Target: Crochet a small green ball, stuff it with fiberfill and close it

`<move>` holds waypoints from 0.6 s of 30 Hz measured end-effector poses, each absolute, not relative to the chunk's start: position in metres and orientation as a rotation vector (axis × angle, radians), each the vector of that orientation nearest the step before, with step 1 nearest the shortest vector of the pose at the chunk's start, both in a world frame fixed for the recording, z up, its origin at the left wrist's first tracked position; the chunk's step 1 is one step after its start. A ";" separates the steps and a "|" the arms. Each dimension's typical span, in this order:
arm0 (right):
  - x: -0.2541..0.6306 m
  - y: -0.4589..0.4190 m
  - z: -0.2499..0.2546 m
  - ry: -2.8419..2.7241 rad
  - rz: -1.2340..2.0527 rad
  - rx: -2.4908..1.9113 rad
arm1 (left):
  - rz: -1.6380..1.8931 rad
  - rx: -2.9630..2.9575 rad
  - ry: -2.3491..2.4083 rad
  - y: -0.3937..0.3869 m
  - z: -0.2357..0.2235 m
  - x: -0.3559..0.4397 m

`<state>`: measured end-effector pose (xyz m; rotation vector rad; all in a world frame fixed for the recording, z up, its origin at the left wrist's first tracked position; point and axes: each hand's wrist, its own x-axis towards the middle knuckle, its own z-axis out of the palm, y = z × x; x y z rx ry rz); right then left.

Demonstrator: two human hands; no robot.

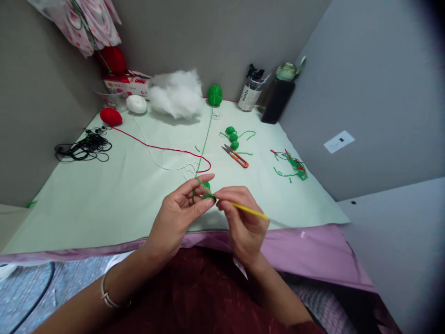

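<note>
In the middle front, my left hand [179, 208] pinches a small piece of green crochet work [208, 197] between thumb and fingers. A green yarn strand [207, 139] runs over its raised index finger, up to a green yarn ball [214, 95] at the back. My right hand [243, 218] grips a yellow-handled crochet hook [250, 211] like a pencil. The hook's tip meets the green piece and is hidden by the fingers. Beyond my hands lie orange thread snips [238, 157] and several small green crocheted balls [233, 137].
White stuffing [176, 94], a white yarn ball [136, 105] and a red one [111, 117] sit at the back left. Black cord [88, 146] lies left, yarn scraps [295, 167] right. A pen cup [249, 95] and black box [278, 99] stand by the right wall.
</note>
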<state>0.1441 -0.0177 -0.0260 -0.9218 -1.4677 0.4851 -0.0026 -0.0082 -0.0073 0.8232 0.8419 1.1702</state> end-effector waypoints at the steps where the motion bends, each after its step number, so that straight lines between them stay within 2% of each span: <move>1: 0.144 -0.019 -0.027 -1.558 0.361 -0.928 | 1.156 0.770 0.829 -0.007 -0.007 -0.002; 4: 0.147 -0.020 -0.028 -1.624 0.156 -0.904 | 1.004 0.586 0.742 -0.004 -0.003 -0.003; 10: 0.149 -0.012 -0.022 -1.189 0.781 -0.801 | 1.074 0.621 0.747 -0.001 -0.003 -0.007; 18: 0.150 -0.008 -0.023 -1.049 1.085 -0.759 | 1.052 0.941 0.648 -0.006 -0.010 -0.007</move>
